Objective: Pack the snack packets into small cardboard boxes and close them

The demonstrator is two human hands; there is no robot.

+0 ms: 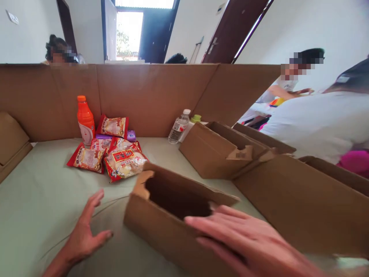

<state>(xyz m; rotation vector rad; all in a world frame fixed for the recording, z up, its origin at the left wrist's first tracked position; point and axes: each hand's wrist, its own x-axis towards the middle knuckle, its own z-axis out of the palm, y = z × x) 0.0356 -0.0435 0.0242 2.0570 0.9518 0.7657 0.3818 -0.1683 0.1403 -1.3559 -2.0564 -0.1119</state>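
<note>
A cardboard box [161, 223] with an open top stands at a slant on the pale green cloth. My right hand [239, 234] lies over its near right end, fingers stretched out; whether they press on the edge I cannot tell. To the left of the box, my left hand [85, 232] is in the air with thumb and fingers apart, holding nothing. Beyond the box is a pile of red snack packets [125, 161], with a purple packet [131, 135] partly hidden under them. An orange drink bottle [85, 121] stands upright behind the pile.
A clear water bottle [179, 127] and a green-capped bottle [196, 118] stand by another open cardboard box [207, 154]. A larger carton [300, 204] is at the right. Cardboard walls [155, 100] enclose the back. Beyond them, people [325, 119] are at the right.
</note>
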